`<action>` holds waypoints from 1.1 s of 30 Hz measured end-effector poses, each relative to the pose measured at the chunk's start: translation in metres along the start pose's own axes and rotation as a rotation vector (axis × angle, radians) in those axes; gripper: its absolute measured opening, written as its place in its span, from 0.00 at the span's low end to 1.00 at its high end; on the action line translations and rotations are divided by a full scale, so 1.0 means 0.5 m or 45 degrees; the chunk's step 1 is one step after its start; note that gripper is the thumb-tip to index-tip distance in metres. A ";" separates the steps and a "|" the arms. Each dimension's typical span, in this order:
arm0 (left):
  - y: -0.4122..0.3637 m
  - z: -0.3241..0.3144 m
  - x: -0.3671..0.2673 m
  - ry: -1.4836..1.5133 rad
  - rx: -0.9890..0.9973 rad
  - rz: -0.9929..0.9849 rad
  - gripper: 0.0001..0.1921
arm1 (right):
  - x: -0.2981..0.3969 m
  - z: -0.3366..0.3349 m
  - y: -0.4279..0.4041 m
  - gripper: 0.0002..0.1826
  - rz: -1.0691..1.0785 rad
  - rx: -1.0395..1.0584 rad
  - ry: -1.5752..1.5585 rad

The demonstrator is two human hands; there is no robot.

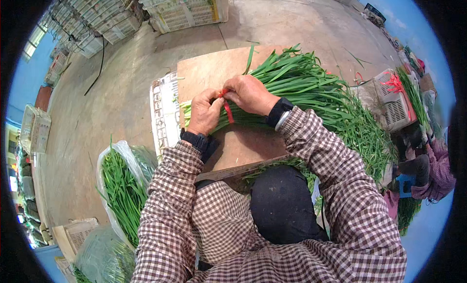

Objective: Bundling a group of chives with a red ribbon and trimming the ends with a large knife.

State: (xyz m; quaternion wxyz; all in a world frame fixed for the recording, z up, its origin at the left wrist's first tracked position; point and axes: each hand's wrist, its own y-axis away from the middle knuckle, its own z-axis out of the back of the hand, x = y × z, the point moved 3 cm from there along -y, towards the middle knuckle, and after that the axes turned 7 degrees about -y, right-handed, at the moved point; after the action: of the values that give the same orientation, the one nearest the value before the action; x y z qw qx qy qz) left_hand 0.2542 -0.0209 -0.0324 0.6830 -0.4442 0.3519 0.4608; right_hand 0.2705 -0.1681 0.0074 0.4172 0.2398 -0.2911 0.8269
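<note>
A thick bunch of long green leafy stalks, which look like garlic chives (pixel 299 82), lies across a wooden board (pixel 208 67), pale stem ends to the left, leaves spreading right. A red tie (pixel 228 112) passes around the bunch near its stem end, with one end hanging down its front. My left hand (pixel 205 111) pinches the tie between thumb and forefinger. Close beside it, almost touching, my right hand (pixel 250 94) pinches the same tie from the right. The far side of the tie is hidden behind the stalks and my fingers.
A white plastic crate (pixel 164 111) stands under the board's left side. Loose greens (pixel 365 137) heap at its right. A plastic bag of greens (pixel 122 188) stands lower left. Stacked crates (pixel 186 13) stand beyond. At the right edge sits another person (pixel 436 173), near a crate (pixel 396 104).
</note>
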 end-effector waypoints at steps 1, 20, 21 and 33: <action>0.000 0.001 -0.005 0.021 0.007 0.038 0.04 | 0.003 -0.006 0.004 0.07 -0.001 0.003 -0.004; -0.022 -0.008 -0.014 -0.367 -0.012 -0.232 0.02 | 0.003 -0.033 0.059 0.07 0.251 -0.521 0.084; -0.023 -0.006 -0.031 -0.469 -0.020 -0.376 0.03 | 0.006 -0.031 0.060 0.07 0.266 -0.511 0.074; -0.063 -0.001 -0.005 -0.437 0.111 -0.413 0.04 | 0.008 -0.026 0.058 0.09 0.513 -0.407 0.100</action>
State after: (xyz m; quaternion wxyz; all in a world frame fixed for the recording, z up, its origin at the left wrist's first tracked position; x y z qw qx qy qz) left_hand 0.2828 -0.0277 -0.0214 0.8165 -0.3801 0.1743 0.3981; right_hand 0.2424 -0.1708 -0.0076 0.2875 0.0757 -0.4434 0.8456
